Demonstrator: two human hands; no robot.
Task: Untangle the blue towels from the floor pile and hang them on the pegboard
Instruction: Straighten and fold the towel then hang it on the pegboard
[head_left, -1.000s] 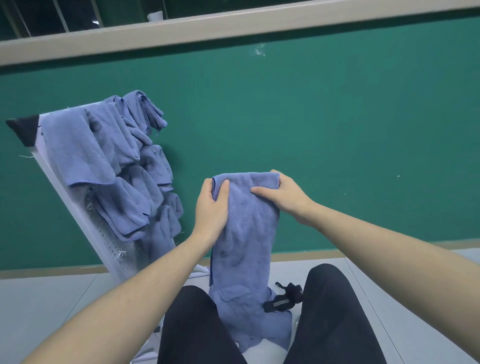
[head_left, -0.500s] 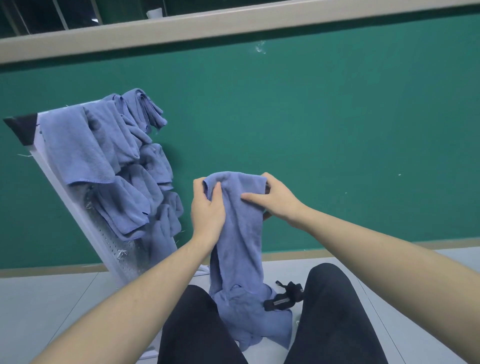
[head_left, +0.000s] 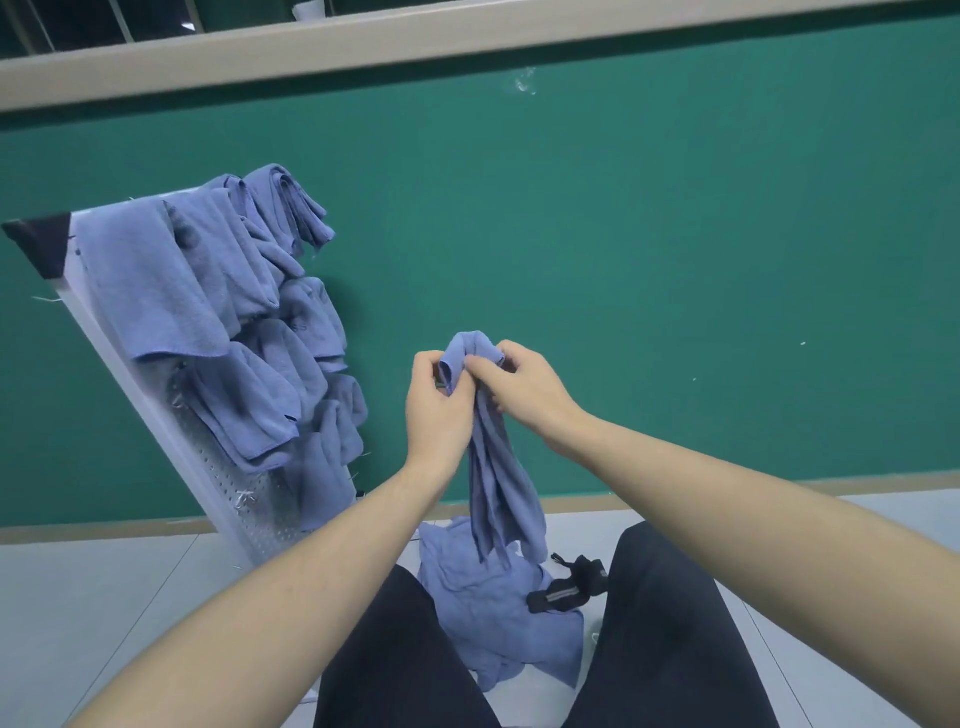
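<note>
Since the earlier frames we have drawn our two hands together at the centre of the frame, and the towel that hung flat and wide between them is now gathered into a narrow rope. Our left hand (head_left: 439, 410) pinches the bunched top of this held towel (head_left: 496, 467) with thumb and curled fingers, and our right hand (head_left: 524, 389) grips the same bunch from the other side, the two hands touching. One towel is held; its tail hangs down to just above the floor pile (head_left: 498, 608) at lower centre, between our two dark-trousered knees (head_left: 670, 623). How many towels lie in that pile we cannot tell, since they are crumpled together. One black strap (head_left: 569, 584) with a buckle lies on the pile's right edge. At left of the frame one white pegboard (head_left: 228, 483) leans against the green wall (head_left: 675, 260), a dark cap on its upper-left corner. Hung towels (head_left: 223, 312) cover most of its face, overlapping; we count roughly eight, though the folds hide the exact number. The grey floor (head_left: 104, 597) shows at lower left.
</note>
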